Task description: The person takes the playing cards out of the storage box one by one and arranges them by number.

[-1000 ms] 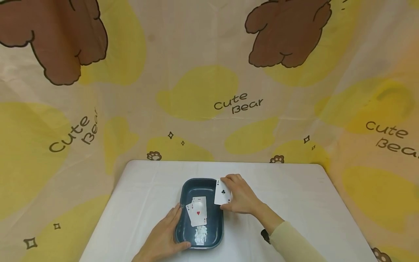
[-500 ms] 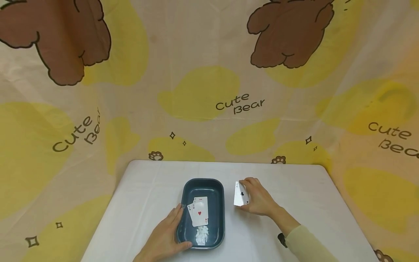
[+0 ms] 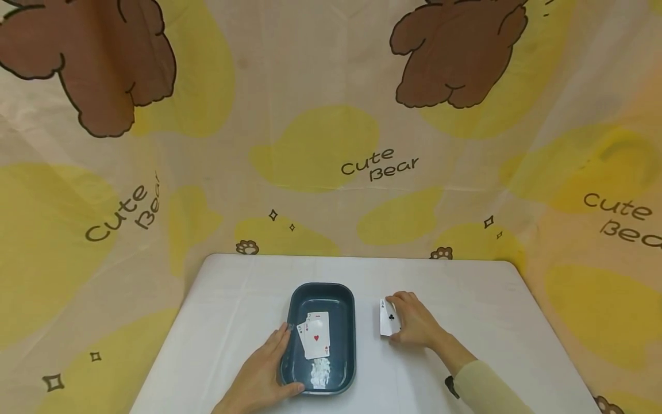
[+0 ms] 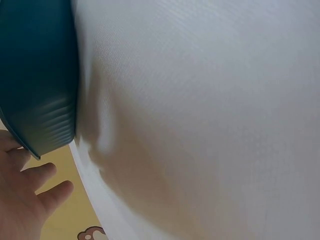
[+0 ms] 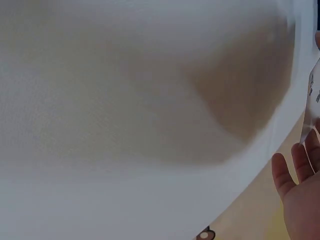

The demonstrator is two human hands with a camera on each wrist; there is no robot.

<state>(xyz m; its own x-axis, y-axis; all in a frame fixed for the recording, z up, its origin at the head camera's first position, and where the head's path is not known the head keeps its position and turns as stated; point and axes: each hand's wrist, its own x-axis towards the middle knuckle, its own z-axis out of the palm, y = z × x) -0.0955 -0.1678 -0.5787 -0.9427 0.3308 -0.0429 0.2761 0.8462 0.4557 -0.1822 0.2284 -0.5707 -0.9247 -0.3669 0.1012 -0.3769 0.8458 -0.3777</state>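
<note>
My right hand [image 3: 419, 323] pinches a playing card, an ace of clubs [image 3: 388, 318], upright above the table right of the tray. Whether more cards sit behind it I cannot tell. In the right wrist view, the card [image 5: 313, 100] and hand [image 5: 306, 195] show only at the right edge. A dark blue rectangular tray [image 3: 351, 345] holds a few overlapping face-up cards, an ace of hearts [image 3: 317, 348] on top. My left hand [image 3: 256, 371] lies along the tray's left side, thumb at the near rim. Its fingers [image 4: 55, 196] look spread and fairly straight in the left wrist view.
The white-covered table [image 3: 439, 282] extends on both sides of the tray. Behind it hangs a beige and yellow cloth [image 3: 310, 144] printed with brown bears and lettering. A dark band [image 3: 451, 386] sits at my right wrist, by the pale sleeve [image 3: 488, 391].
My right hand has carried the ace of clubs rightward, away from the tray's right rim, and a little nearer to me. The left hand and tray have stayed in place.
</note>
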